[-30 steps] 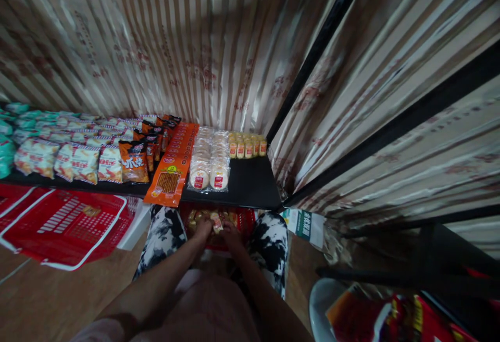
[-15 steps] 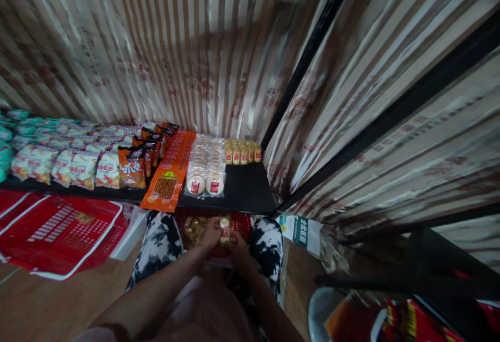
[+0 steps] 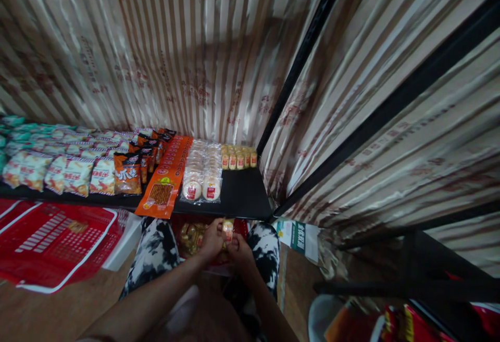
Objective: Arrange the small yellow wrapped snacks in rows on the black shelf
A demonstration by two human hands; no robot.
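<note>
Both hands meet over the red basket (image 3: 244,226) between the knees, below the shelf (image 3: 242,196). The left hand (image 3: 212,239) and right hand (image 3: 239,249) have their fingers clamped together on one small yellow packet (image 3: 227,229), held just above the basket.

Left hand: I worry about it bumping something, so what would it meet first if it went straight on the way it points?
Probably the front edge of the black shelf, just beyond the snack pack the left hand holds; depth is unclear.
</note>
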